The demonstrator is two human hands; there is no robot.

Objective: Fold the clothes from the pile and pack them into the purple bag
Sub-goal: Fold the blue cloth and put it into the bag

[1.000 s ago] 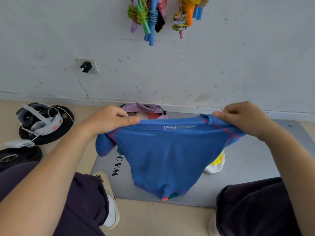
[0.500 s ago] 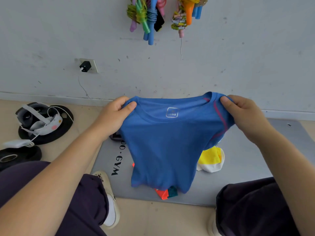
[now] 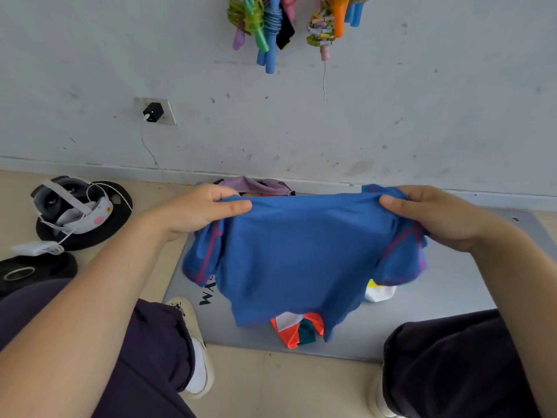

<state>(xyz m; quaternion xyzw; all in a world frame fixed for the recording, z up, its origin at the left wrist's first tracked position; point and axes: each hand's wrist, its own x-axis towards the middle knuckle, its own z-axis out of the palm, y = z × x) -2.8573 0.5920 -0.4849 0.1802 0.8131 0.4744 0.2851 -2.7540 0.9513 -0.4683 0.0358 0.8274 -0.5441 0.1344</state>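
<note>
A blue T-shirt [image 3: 298, 254] with pink seams hangs in the air over the grey mat [image 3: 446, 300]. My left hand [image 3: 199, 211] pinches its left shoulder and my right hand [image 3: 428, 215] pinches its right shoulder, both sleeves drooping. The purple bag [image 3: 253, 187] stands open by the wall behind the shirt, mostly hidden by it. An orange, white and teal garment [image 3: 297, 328] and a yellow and white one [image 3: 378, 292] lie on the mat below the shirt, partly covered.
A white headset [image 3: 75, 206] with a cable rests on a black weight plate at the left, with another plate [image 3: 33, 271] nearer me. Jump ropes [image 3: 265, 22] hang on the wall above. My knees and shoes flank the mat's near edge.
The shirt has been lowered and spread wider. My hands have moved apart along its top edge, and the sleeves hang out to the sides again.
</note>
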